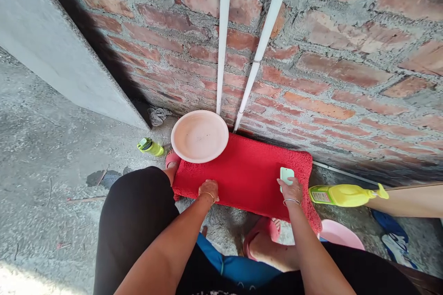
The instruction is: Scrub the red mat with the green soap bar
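A thick red cloth point(247, 166), fuzzy at its edges, lies spread over a low flat surface by the wall. My left hand point(208, 190) is closed at its near edge, fingers curled down on the cloth. My right hand point(292, 190) grips a pale green brush-like block point(286, 176), flat with rounded corners, over the cloth's right part. The block's underside is hidden. A pale pink basin point(200, 137) rests over the cloth's far left corner. Right of the cloth is a yellow pump bottle point(346, 194).
A brick wall point(194, 60) with two white pipes point(254, 64) rises behind. A grey slab point(79, 50) leans at left. On the floor are a green drink bottle point(151, 146), a grey rag point(158, 115), a pink tub point(342, 235) and blue-and-white shoes point(394, 244).
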A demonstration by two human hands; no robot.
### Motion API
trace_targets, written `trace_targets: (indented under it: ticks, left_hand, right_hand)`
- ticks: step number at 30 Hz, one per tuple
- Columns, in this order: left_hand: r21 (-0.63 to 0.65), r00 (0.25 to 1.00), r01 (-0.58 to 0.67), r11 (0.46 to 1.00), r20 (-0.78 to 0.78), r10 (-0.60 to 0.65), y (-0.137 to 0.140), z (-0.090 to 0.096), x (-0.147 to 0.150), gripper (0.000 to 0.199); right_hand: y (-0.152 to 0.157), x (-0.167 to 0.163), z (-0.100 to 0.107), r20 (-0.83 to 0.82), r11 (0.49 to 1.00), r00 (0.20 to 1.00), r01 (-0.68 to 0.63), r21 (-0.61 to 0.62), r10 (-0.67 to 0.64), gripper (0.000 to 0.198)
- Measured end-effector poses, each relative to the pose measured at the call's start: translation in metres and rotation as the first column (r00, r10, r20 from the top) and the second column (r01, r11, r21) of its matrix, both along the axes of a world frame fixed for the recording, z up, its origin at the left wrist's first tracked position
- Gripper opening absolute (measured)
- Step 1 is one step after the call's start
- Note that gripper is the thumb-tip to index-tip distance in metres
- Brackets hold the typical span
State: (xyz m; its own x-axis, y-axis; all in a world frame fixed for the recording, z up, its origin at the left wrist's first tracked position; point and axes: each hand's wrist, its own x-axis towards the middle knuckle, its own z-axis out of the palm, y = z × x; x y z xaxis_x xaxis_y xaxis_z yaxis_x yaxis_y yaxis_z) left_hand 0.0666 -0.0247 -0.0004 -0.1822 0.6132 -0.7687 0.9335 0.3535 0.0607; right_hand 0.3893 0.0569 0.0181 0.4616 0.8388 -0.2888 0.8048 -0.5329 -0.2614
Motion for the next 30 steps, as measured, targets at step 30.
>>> trace_targets:
  ticks: [30]
  left_hand:
    - [-0.009,1.0,0.021,1.0,0.012,-0.021,0.001,-0.01,-0.002,0.066]
  right_hand:
    - [0.013,0.014,0.004,-0.016,0.998,1.0,-0.014,-0.056,0.014,0.056]
